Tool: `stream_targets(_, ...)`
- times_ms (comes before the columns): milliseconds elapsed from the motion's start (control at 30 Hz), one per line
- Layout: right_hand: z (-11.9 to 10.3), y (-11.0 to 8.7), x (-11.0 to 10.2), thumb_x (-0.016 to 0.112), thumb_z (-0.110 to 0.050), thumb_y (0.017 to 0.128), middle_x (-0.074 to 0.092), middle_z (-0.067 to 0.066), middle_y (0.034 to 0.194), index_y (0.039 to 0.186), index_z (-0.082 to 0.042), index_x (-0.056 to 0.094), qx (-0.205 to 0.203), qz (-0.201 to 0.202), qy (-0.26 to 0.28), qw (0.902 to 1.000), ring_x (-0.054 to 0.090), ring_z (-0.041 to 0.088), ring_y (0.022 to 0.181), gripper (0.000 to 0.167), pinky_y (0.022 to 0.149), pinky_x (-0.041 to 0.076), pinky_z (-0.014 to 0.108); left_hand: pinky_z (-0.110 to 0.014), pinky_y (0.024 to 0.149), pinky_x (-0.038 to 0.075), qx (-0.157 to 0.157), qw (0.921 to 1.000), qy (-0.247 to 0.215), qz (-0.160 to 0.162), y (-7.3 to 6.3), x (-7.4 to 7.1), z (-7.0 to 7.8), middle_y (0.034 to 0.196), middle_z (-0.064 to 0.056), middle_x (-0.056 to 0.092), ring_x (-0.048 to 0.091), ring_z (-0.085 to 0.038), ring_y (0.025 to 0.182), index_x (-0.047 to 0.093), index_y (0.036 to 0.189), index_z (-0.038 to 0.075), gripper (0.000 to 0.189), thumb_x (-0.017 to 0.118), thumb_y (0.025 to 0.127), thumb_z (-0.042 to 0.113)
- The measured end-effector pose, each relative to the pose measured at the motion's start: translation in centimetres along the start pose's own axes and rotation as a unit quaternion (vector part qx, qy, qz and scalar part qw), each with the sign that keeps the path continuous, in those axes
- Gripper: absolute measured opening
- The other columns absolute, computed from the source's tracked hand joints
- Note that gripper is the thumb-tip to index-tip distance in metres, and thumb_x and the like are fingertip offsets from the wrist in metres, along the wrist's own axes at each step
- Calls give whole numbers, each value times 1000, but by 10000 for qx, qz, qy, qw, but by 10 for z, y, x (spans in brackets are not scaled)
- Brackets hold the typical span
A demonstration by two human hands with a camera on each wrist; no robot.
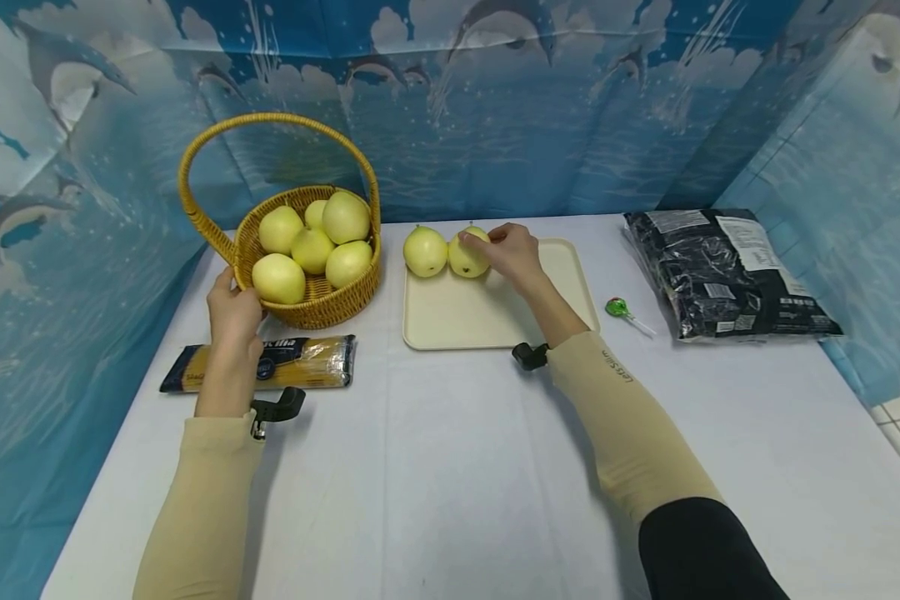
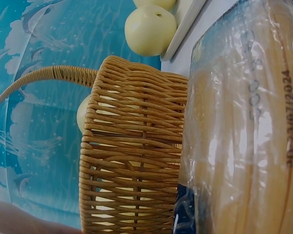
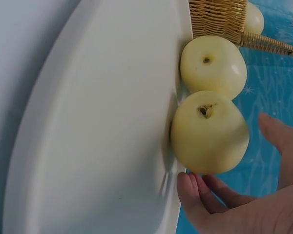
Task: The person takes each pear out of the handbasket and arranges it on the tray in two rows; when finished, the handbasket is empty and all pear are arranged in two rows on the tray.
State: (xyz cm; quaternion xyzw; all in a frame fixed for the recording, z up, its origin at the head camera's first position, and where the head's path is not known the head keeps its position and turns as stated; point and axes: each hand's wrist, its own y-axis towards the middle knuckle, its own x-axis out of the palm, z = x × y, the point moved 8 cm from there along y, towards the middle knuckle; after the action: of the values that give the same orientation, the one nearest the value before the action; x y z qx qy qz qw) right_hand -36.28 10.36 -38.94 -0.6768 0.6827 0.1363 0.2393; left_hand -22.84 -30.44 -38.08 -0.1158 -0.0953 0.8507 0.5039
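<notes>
My left hand (image 1: pixel 234 317) holds the left side of the wicker basket (image 1: pixel 322 313) near the foot of its handle; its fingertips are partly hidden. Several yellow-green pears (image 1: pixel 279 279) lie in the basket. On the cream tray (image 1: pixel 457 325), two more pears sit side by side at the back edge. My right hand (image 1: pixel 513 254) is at the right-hand pear (image 1: pixel 467 258). In the right wrist view, its fingers (image 3: pixel 190 192) are close against that pear (image 3: pixel 210 134), while the thumb stands apart from it. Whether the fingers touch it I cannot tell.
A packet of spaghetti (image 1: pixel 307 367) lies in front of the basket, under the left forearm. Right of the tray are a green-wrapped lollipop (image 1: pixel 618 308) and a black plastic package (image 1: pixel 720 275). A blue dolphin-print curtain (image 1: pixel 495 142) hangs behind the white-covered table (image 1: pixel 435 483).
</notes>
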Motion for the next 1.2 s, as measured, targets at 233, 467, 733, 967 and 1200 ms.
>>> stream_targets(233, -15, -4, -8, 75, -58, 92, 64, 17, 137, 143, 0, 59, -412, 418, 253, 9980, 55, 31, 130, 78, 104, 51, 45, -35, 117, 39, 11, 9999, -94, -67, 1, 0, 0, 173, -9, 25, 38, -21, 152, 7, 171, 29, 73, 38, 110, 5)
stream_targets(467, -44, -15, -8, 76, -52, 94, 67, 15, 133, 141, -1, 62, -900, 580, 289, 9938, 62, 28, 123, 71, 104, 52, 42, -34, 114, 38, -6, 10000, -79, -39, 1, -1, 0, 172, -9, 26, 38, -21, 150, 7, 171, 30, 74, 39, 109, 6)
stream_targets(733, -65, -25, 7, 76, -49, 96, 66, 14, 137, 146, -3, 58, -1029, 281, 516, 9930, 64, 24, 125, 71, 105, 53, 37, -35, 111, 39, -1, 10000, -68, -1, 2, -1, 0, 171, -10, 29, 41, -21, 146, 8, 171, 30, 74, 41, 109, 7)
stream_targets(967, -77, -37, 31, 77, -49, 95, 66, 9, 134, 143, -6, 60, -986, -139, 834, 9915, 64, 20, 123, 66, 102, 53, 34, -35, 111, 39, -48, 10000, -45, 31, 2, -1, 0, 170, -9, 31, 41, -21, 146, 11, 171, 31, 72, 41, 110, 7)
stream_targets(1200, -95, -50, 67, 76, -41, 98, 67, 9, 133, 142, -4, 60, -1190, -559, 851, 9877, 65, 20, 123, 60, 102, 54, 32, -33, 109, 39, -9, 10000, -70, 29, 2, 0, 1, 171, -9, 28, 39, -20, 147, 10, 171, 29, 73, 39, 109, 5)
